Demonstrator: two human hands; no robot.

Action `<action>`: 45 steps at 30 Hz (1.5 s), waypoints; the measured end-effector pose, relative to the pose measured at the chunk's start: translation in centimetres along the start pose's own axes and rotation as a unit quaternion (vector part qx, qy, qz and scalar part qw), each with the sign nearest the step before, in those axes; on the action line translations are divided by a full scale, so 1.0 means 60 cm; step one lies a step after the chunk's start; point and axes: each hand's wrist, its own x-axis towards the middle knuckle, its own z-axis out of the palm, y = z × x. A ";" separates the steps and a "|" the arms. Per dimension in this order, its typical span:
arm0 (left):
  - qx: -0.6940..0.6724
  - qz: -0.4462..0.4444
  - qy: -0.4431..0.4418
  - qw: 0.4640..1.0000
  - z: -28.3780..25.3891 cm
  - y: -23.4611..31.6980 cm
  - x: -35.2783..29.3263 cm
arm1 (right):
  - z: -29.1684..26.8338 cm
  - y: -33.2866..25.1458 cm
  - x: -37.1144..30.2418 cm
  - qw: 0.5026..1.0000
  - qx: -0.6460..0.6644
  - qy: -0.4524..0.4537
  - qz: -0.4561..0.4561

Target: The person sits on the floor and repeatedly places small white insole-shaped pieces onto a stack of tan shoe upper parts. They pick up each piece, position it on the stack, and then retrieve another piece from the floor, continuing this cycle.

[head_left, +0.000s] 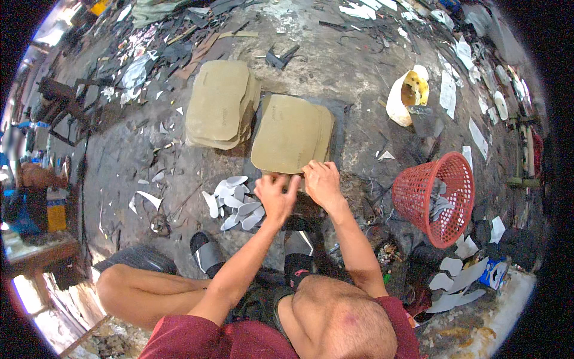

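In front of me on the ground lies a stack of tan, rounded sheets [287, 134], resting on a dark mat. My right hand [323, 185] is closed on the near right edge of the top sheet, fingertips over the rim. My left hand [277, 197] is just below the near edge, thumb held apart from its bent fingers, with nothing seen in it; its fingertips are partly hidden and slightly smeared. A second, taller stack of tan sheets [218, 105] stands close by at the left. Several grey-white sole-shaped pieces [242, 203] lie in a loose heap left of my left hand.
A red perforated plastic basket [403, 191] lies tipped at the right with grey pieces inside. Beyond it is a cut-open yellowish-white container [397, 105]. Dark scraps [281, 57] and pale offcuts litter the floor. A dark metal frame [66, 110] stands at the far left.
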 end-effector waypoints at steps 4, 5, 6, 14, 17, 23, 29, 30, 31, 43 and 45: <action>-0.283 -0.283 0.005 0.916 0.003 -0.011 0.069 | -0.015 -0.029 -0.013 0.992 -0.041 -0.114 0.038; -0.282 -0.225 -0.008 0.933 0.000 -0.007 0.076 | -0.018 -0.034 -0.010 0.984 -0.064 -0.162 0.038; -0.291 -0.183 -0.027 0.939 -0.004 -0.002 0.082 | -0.021 -0.039 -0.009 0.988 -0.068 -0.133 0.038; -0.615 -0.256 -0.066 0.743 -0.059 0.054 0.051 | -0.012 0.021 0.020 0.497 0.767 0.066 0.401; -0.664 -0.370 -0.135 0.635 -0.082 0.039 0.037 | -0.021 0.013 0.016 0.418 0.837 0.043 0.351; -0.682 -0.443 -0.138 0.565 -0.080 0.018 0.018 | -0.065 -0.031 0.014 0.433 0.844 0.076 0.306; -0.682 -0.449 -0.103 0.568 -0.082 0.016 0.015 | -0.062 -0.009 -0.004 0.427 0.857 0.013 0.289; -0.687 -0.441 -0.118 0.565 -0.087 0.020 0.018 | -0.061 -0.012 -0.003 0.401 0.864 0.012 0.305; -0.689 -0.436 -0.119 0.566 -0.093 0.026 0.023 | -0.064 -0.016 -0.002 0.464 0.829 0.037 0.310; -0.409 -0.112 -0.089 0.901 -0.233 -0.057 0.183 | -0.177 0.000 0.032 0.865 0.462 0.045 0.189; -0.205 -0.103 -0.117 0.966 -0.218 -0.113 0.183 | -0.128 0.017 0.053 0.770 0.589 0.107 0.219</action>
